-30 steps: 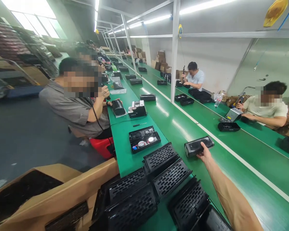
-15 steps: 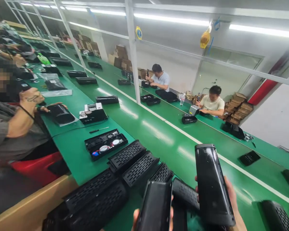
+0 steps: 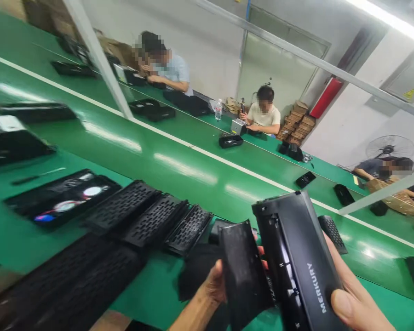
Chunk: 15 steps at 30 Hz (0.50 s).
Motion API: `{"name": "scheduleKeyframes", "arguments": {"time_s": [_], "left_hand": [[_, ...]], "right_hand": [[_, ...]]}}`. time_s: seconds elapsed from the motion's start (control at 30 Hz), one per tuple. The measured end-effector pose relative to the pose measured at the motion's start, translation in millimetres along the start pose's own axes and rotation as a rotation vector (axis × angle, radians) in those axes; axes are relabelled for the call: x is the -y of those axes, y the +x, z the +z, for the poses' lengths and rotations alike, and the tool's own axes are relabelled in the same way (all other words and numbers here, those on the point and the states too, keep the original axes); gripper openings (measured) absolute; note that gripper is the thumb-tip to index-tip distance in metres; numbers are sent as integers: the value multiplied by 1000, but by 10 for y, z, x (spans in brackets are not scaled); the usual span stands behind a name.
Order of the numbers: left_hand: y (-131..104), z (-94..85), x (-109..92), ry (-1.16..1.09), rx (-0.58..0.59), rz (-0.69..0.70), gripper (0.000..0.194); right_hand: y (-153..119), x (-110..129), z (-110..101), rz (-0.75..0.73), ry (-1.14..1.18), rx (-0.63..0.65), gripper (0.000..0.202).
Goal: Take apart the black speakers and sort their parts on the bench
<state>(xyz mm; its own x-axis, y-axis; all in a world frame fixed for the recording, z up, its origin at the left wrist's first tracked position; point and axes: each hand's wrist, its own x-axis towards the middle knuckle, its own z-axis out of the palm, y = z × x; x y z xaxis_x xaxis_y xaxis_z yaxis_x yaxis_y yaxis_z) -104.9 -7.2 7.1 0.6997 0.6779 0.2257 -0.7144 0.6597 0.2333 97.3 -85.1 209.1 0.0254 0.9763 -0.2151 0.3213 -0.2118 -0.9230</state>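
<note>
My right hand (image 3: 350, 289) is closed round a black plastic speaker housing (image 3: 307, 257) lettered "MERKURY", thumb on its front. The housing's long open side, edged with small clips, faces left. My left hand (image 3: 214, 282) grips a smaller black plastic cover panel (image 3: 243, 271), with its thumb at the left edge and fingertips showing past the right edge. The two parts are held tilted side by side, very close together; whether they touch I cannot tell. Left of my hands, black perforated grilles (image 3: 152, 220) lie on the green table.
An opened black case (image 3: 65, 197) with round parts and wires lies at the left, near a screwdriver (image 3: 37, 176). Across the green conveyor (image 3: 182, 168), a person in light blue (image 3: 177, 71) and another in cream (image 3: 269, 118) sit working. A white post (image 3: 100, 64) rises from the line.
My view has swung right. The housing has been turned from its smooth perforated face to show its lettered front and open side. The panel in my left hand has come nearer to it.
</note>
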Motion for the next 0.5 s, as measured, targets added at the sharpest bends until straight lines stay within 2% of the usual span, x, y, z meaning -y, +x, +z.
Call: {"name": "scheduleKeyframes", "arguments": {"time_s": [0.07,0.13,0.27,0.37,0.5], "left_hand": [[67,40,63,52,-6,16,86],[176,84,95,112,21,6,92],[383,222,114,170,83,26,99],[458,277,156,188,125,38,94],[518,193,256,212,99,98,82]], "right_hand": [[63,-18,-99,-24,-214,40,96],[185,-47,-166,-87,-446,52,93],[360,-80,-177,-229,-745,37,86],[388,-93,-142,-270,-848,33,83],[428,-154,-112,-294,-819,22,82]]}}
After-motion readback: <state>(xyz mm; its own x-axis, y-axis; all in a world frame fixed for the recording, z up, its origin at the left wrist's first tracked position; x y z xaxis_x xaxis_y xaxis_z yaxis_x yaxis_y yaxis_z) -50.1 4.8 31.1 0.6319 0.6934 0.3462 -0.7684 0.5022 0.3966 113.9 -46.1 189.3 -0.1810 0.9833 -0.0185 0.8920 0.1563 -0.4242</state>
